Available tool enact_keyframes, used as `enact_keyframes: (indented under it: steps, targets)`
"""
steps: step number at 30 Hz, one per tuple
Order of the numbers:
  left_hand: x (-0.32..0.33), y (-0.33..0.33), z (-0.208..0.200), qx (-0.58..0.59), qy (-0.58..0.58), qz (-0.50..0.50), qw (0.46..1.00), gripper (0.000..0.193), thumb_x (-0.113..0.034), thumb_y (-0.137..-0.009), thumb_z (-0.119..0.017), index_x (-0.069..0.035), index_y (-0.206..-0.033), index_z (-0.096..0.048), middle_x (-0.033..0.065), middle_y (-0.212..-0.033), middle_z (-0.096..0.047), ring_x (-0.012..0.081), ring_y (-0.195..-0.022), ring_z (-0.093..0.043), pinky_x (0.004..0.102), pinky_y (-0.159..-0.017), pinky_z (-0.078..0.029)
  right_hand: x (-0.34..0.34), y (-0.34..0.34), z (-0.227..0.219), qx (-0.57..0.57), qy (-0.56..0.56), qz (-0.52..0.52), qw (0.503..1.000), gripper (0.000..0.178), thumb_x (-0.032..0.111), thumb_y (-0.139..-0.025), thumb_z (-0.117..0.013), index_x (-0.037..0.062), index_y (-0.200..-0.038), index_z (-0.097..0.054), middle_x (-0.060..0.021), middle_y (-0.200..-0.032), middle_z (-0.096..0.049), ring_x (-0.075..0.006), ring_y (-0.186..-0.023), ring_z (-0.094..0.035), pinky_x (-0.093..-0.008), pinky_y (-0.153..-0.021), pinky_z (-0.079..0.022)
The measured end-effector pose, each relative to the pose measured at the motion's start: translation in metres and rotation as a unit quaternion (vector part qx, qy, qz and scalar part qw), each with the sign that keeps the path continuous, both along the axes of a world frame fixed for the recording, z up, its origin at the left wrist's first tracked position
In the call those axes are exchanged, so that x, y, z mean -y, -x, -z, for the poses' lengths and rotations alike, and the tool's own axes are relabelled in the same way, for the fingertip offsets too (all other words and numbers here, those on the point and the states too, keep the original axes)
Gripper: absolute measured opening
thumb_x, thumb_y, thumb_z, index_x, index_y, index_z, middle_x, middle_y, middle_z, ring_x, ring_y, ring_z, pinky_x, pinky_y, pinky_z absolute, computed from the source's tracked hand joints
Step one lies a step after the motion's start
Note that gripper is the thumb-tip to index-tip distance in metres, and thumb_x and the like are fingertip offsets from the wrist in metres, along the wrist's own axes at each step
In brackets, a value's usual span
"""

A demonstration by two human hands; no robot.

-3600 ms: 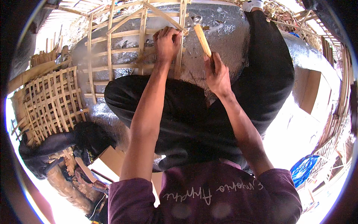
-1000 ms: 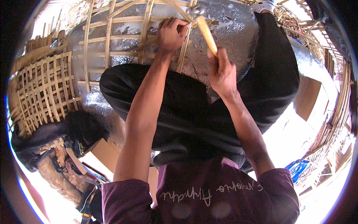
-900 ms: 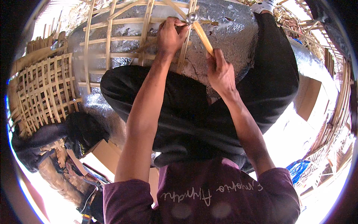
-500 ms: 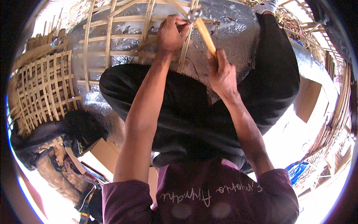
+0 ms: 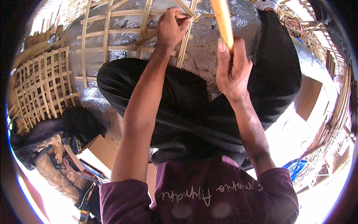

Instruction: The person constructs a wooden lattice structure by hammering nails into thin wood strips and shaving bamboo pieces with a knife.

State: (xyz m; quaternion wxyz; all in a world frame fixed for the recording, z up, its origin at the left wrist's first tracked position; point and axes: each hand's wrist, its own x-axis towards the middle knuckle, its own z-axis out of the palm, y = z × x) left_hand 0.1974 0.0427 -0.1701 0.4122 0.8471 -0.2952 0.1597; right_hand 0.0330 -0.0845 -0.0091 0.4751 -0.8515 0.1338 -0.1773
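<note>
A lattice of split bamboo strips lies in front of me over a shiny silvery sheet. At a crossing near its right side, my left hand is closed, thumb and fingers pinched together against the strips. What is between those fingertips is too small to make out. My right hand grips a hammer by its pale wooden handle, thumb along the handle. The hammer is raised to the right of the crossing, apart from it, and its head is out of the picture at the top.
A woven bamboo panel stands at the left, with dark cloth below it. An open cardboard box sits at the lower left. Blue plastic and bamboo slats are on the right. My bent legs lie beneath my arms.
The hammer has risen up and to the right from the crossing, its metal head leaving the picture. My left hand stays at the same crossing; the whole view has shifted slightly.
</note>
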Motion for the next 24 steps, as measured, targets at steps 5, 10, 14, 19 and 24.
enact_keyframes:
  steps: [5,10,14,19,24]
  targets:
    - [0.011,0.0,-0.008,-0.059,0.033,0.004,0.998,0.065,-0.026,-0.075,-0.081,-0.004,-0.124,-0.045,0.007,-0.081,-0.068,0.0244,-0.08,-0.068,0.0373,-0.073,-0.052,0.013,0.007,0.066,-0.145,0.09,-0.024,0.985,0.016,0.017,-0.094,-0.057,0.0076,-0.091,-0.044,-0.0218,-0.06,-0.055,-0.0455,-0.059,-0.059,-0.0477,-0.044,-0.043]
    - [-0.003,-0.001,0.004,-0.023,0.011,0.009,1.0,0.064,-0.027,-0.077,-0.08,-0.005,-0.125,-0.045,0.0065,-0.083,-0.069,0.0263,-0.081,-0.068,0.0387,-0.076,-0.051,0.004,0.006,0.038,-0.07,0.042,-0.014,0.997,0.013,0.014,-0.094,-0.056,0.0076,-0.092,-0.045,-0.0212,-0.059,-0.053,-0.0448,-0.056,-0.058,-0.0493,-0.044,-0.042]
    - [0.007,-0.003,0.001,-0.004,-0.008,0.0,1.0,0.062,-0.03,-0.076,-0.081,-0.005,-0.122,-0.048,0.0073,-0.085,-0.069,0.026,-0.082,-0.068,0.0374,-0.076,-0.052,0.008,0.011,0.062,-0.104,0.045,-0.015,0.993,0.014,0.015,-0.095,-0.055,0.007,-0.094,-0.044,-0.0224,-0.059,-0.053,-0.0456,-0.056,-0.057,-0.05,-0.044,-0.042]
    - [0.006,0.003,-0.01,-0.087,0.019,0.016,0.996,0.067,-0.037,-0.071,-0.083,-0.006,-0.121,-0.051,0.007,-0.086,-0.07,0.0254,-0.086,-0.068,0.0389,-0.079,-0.052,0.007,0.02,0.079,-0.141,0.011,0.002,0.99,0.016,0.018,-0.096,-0.055,0.0065,-0.096,-0.045,-0.0237,-0.06,-0.055,-0.047,-0.058,-0.057,-0.0504,-0.044,-0.041]
    - [-0.002,0.002,-0.023,-0.074,-0.036,0.066,0.994,0.072,-0.035,-0.073,-0.081,-0.01,-0.13,-0.045,0.0071,-0.095,-0.067,0.026,-0.099,-0.063,0.0417,-0.085,-0.051,0.008,0.018,0.067,-0.118,0.001,0.026,0.993,0.015,0.018,-0.096,-0.054,0.0058,-0.097,-0.046,-0.0245,-0.063,-0.056,-0.0479,-0.062,-0.057,-0.0501,-0.046,-0.042]
